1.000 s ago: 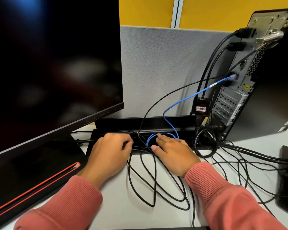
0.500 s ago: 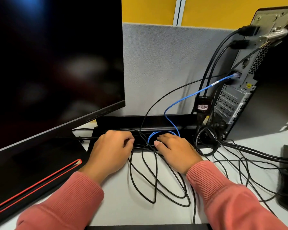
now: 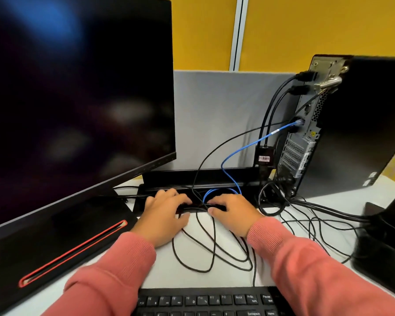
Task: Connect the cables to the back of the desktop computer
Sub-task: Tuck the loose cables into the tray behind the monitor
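At the right of the frame the desktop computer (image 3: pixel 342 124) already had a blue network cable (image 3: pixel 249 147) and several black cables plugged in its back. Lower centre, the left hand (image 3: pixel 163 212) and right hand (image 3: pixel 234 212) each gripped the cable tray (image 3: pixel 192 179) edge; little seemed left.

Keyboard (image 3: pixel 205 302) cut off below; desktop computer (image 3: pixel 360 124) cropped right.

Monitor at our left, desktop computer at our right, cables between.
Our left hand (image 3: pixel 163 215) and right hand (image 3: pixel 234 212) rest behind the keyboard (image 3: pixel 205 302) on the surface (image 3: pixel 198 280), before the cable tray (image 3: pixel 192 179); monitor (image 3: pixel 78 87) left, desktop computer (image 3: pixel 342 124) right, cables (image 3: pixel 212 247) between.
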The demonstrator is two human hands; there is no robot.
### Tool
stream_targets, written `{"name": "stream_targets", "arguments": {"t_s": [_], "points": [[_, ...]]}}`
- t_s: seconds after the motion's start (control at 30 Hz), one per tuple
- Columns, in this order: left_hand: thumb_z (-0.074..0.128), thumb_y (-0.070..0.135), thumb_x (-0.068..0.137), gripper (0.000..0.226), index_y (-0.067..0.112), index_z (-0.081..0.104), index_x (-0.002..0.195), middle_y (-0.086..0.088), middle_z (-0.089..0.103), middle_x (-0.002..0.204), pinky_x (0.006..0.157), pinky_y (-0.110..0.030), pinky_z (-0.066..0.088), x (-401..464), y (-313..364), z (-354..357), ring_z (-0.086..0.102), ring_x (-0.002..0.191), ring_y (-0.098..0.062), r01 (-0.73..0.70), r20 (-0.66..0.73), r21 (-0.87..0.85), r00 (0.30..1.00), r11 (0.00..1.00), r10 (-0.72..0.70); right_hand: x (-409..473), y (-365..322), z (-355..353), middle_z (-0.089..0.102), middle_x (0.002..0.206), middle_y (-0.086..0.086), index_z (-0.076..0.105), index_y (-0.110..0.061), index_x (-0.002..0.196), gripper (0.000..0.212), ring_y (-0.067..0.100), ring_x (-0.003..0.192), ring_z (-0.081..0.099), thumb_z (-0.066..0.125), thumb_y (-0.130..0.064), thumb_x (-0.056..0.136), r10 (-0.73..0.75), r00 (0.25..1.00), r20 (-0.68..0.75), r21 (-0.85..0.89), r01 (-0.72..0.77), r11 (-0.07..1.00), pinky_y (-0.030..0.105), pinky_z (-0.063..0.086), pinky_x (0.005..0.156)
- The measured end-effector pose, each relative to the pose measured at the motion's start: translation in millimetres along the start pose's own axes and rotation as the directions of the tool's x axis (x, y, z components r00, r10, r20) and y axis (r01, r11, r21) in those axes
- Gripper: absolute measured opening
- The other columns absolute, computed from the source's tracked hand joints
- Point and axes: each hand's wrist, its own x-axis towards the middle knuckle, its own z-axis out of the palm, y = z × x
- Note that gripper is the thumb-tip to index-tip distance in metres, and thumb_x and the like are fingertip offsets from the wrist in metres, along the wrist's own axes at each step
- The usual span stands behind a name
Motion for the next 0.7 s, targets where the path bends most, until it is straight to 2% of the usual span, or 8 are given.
{"name": "stream_targets", "arguments": {"t_s": [0.1, 0.2, 0.3, 0.4, 0.47, 0.53, 0.63, 0.7], "points": [[0.052, 0.039, 0.101, 0.03, 0.033, 0.06, 0.13, 0.009, 0.054, 0.123, 0.103, -0.037, 0.039, -3, 7, -2, 0.049, 0.117, -0.019, 0.052, -0.063, 0.167, 0.997, 0.985, -0.042, -4, -10, 2, 0.062, 0.131, 0.001, 0.063, -0.023, 0.136, 0.037, 0.023, 0.119, 0.06, 0.054, -0.031, 0.101, -0.016, 1.0, 0.017, -0.149, 0.018, 0.989, 0.039, 0.048, 0.104], [0.048, 0.027, 0.102, 0.021, 0.024, 0.064, 0.115, 0.002, 0.053, 0.112, 0.088, -0.041, 0.052, -7, 15, -3, 0.06, 0.104, -0.026, 0.101, -0.058, 0.141, 0.994, 0.985, -0.094, -9, -15, 4, 0.056, 0.13, 0.003, 0.061, -0.025, 0.135, 0.034, 0.028, 0.123, 0.052, 0.053, -0.023, 0.101, -0.043, 0.999, 0.01, -0.291, 0.044, 0.956, 0.043, 0.045, 0.104], [0.049, 0.012, 0.097, 0.016, 0.016, 0.064, 0.101, -0.001, 0.051, 0.102, 0.079, -0.043, 0.055, -8, 16, -7, 0.062, 0.094, -0.028, 0.131, -0.053, 0.154, 0.991, 0.979, -0.124, -12, -17, 1, 0.053, 0.126, 0.002, 0.062, -0.026, 0.133, 0.038, 0.027, 0.12, 0.054, 0.057, -0.013, 0.099, -0.026, 1.0, -0.009, -0.289, 0.022, 0.957, 0.038, 0.048, 0.1], [0.053, 0.009, 0.094, 0.019, 0.017, 0.068, 0.101, -0.001, 0.054, 0.103, 0.082, -0.041, 0.055, -9, 15, -17, 0.062, 0.096, -0.028, 0.15, -0.081, 0.107, 0.987, 0.983, -0.141, -21, -16, -6, 0.056, 0.119, 0.002, 0.064, -0.024, 0.132, 0.042, 0.023, 0.112, 0.06, 0.061, -0.004, 0.095, 0.018, 1.0, -0.017, -0.167, -0.021, 0.986, 0.028, 0.046, 0.093], [0.056, 0.009, 0.094, 0.023, 0.017, 0.071, 0.109, -0.001, 0.058, 0.106, 0.088, -0.037, 0.053, -8, 16, -27, 0.062, 0.099, -0.026, 0.157, -0.136, -0.015, 0.978, 0.987, -0.158, -28, -13, -12, 0.059, 0.108, -0.001, 0.064, -0.02, 0.13, 0.042, 0.015, 0.096, 0.06, 0.066, -0.004, 0.092, 0.07, 0.997, -0.013, -0.012, -0.07, 0.997, 0.017, 0.043, 0.082], [0.06, 0.005, 0.091, 0.029, 0.018, 0.071, 0.115, 0.0, 0.06, 0.1, 0.086, -0.032, 0.051, -10, 19, -40, 0.061, 0.096, -0.021, 0.148, -0.201, -0.165, 0.963, 0.975, -0.18, -36, -11, -19, 0.065, 0.094, 0.001, 0.066, -0.018, 0.123, 0.037, 0.011, 0.08, 0.06, 0.071, -0.004, 0.089, 0.144, 0.989, -0.025, 0.194, -0.137, 0.971, 0.012, 0.045, 0.069], [0.066, -0.001, 0.086, 0.038, 0.023, 0.071, 0.114, 0.001, 0.061, 0.104, 0.083, -0.032, 0.056, -14, 24, -57, 0.067, 0.092, -0.02, 0.166, -0.209, -0.407, 0.94, 0.898, -0.269, -45, -8, -28, 0.074, 0.086, 0.015, 0.068, -0.014, 0.105, 0.027, 0.016, 0.067, 0.065, 0.069, 0.004, 0.086, 0.245, 0.969, -0.041, 0.435, -0.204, 0.877, 0.024, 0.053, 0.066], [0.07, -0.001, 0.083, 0.039, 0.027, 0.072, 0.11, 0.002, 0.063, 0.11, 0.078, -0.031, 0.059, -20, 26, -64, 0.071, 0.092, -0.022, 0.211, -0.147, -0.548, 0.928, 0.81, -0.341, -51, -7, -32, 0.073, 0.078, 0.014, 0.069, -0.012, 0.098, 0.024, 0.016, 0.062, 0.064, 0.068, 0.007, 0.083, 0.271, 0.961, -0.064, 0.519, -0.199, 0.832, 0.028, 0.053, 0.063]]}}
